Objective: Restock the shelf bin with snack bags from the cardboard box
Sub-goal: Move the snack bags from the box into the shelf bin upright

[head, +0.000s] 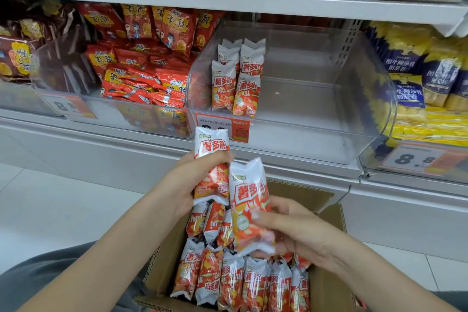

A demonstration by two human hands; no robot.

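Head view: white shelf, clear plastic bin; left hand and right hand each gripped a red-white snack bag over the brown cardboard box.

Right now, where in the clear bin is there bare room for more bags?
The clear bin is bare from the standing snack bags at its left wall across to its right wall. The red-bag bin beside it is packed.

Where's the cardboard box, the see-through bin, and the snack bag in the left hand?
cardboard box [329, 213]: head view, right flap.
see-through bin [316, 139]: head view, front wall.
snack bag [212, 147]: head view, white top.
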